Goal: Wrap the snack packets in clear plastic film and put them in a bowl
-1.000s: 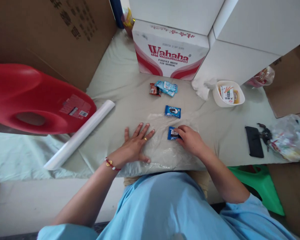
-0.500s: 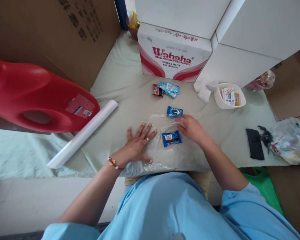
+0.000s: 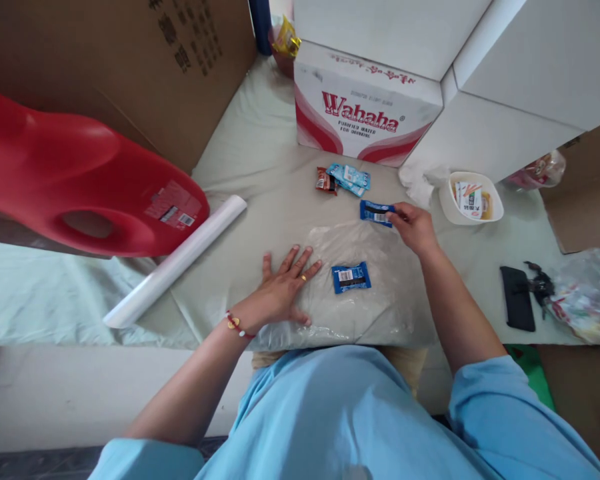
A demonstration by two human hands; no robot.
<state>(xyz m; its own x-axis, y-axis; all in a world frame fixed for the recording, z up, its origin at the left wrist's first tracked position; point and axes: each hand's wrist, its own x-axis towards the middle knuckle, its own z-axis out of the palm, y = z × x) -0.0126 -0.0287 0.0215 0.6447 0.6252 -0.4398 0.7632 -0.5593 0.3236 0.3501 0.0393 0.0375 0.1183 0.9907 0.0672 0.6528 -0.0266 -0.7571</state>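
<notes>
We judged placing or lifting in hand: right hand point(image 3: 416, 227) pinched upper packet point(image 3: 373, 211) near far edge of film point(image 3: 380, 313); left hand point(image 3: 284, 288) splayed flat; lower packet point(image 3: 351, 277) on film. Next move called for steady pinch.

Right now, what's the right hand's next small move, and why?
I'd probably have the right hand ease the far blue packet flat and let go: its fingers pinch one end, and the barcode label faces up, matching the near blue packet on the clear plastic.
</notes>
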